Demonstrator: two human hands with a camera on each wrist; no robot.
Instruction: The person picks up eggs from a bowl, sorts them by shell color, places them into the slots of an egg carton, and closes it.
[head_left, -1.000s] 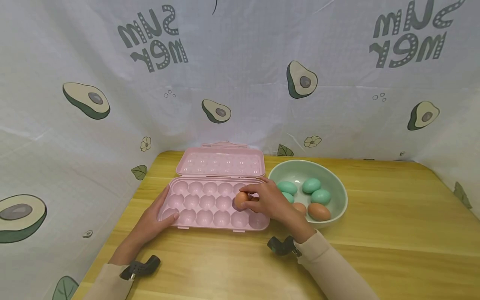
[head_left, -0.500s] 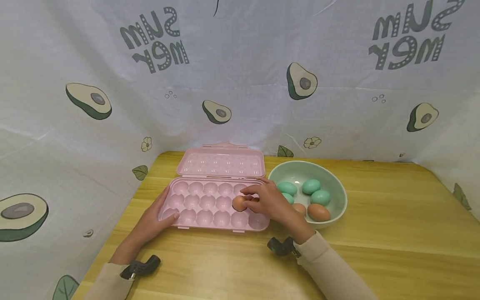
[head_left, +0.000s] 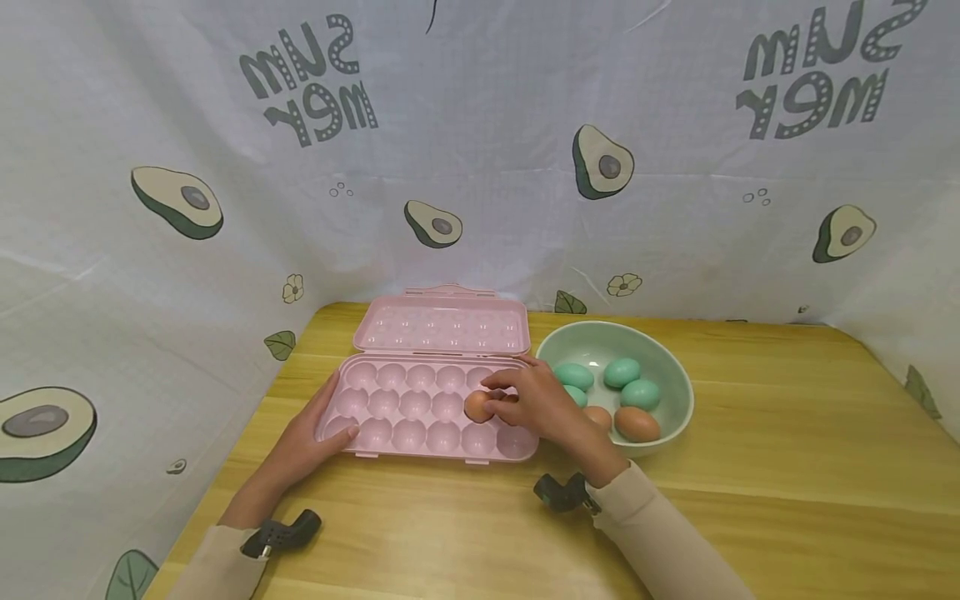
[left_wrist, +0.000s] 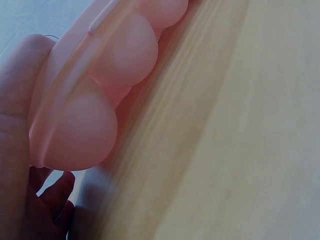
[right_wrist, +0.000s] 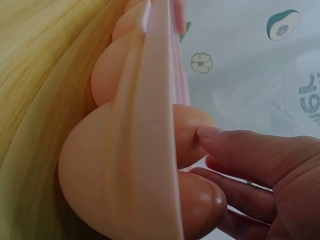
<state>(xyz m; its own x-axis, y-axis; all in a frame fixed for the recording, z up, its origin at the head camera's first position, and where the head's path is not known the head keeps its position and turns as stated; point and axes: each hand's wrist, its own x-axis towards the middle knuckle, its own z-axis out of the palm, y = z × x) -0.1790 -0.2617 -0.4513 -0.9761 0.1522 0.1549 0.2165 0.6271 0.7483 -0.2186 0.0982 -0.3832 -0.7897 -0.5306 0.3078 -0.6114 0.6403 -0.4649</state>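
Note:
A pink plastic egg tray [head_left: 420,455] lies on the table with its lid [head_left: 442,327] folded back. My left hand [head_left: 309,433] grips its left end, thumb over the front corner and fingers along the side. My right hand [head_left: 536,400] pinches a brown egg [head_left: 477,407] at a middle-row cup near the right end. In the right wrist view the thumb touches this egg, and a second brown egg [right_wrist: 202,204] stands in the tray beside it. In the head view the right fingers mostly hide that second egg. Most other cups show bare pink.
Right of the tray, close to my right wrist, stands a pale green bowl [head_left: 671,367]. Inside are several turquoise eggs [head_left: 622,372] and brown eggs [head_left: 637,424]. A white cloth [head_left: 510,250] with avocado prints hangs behind the wooden table [head_left: 787,417].
The brown egg at my right fingertips has shifted slightly left and toward me, then stayed put. My left hand and the tray keep their places.

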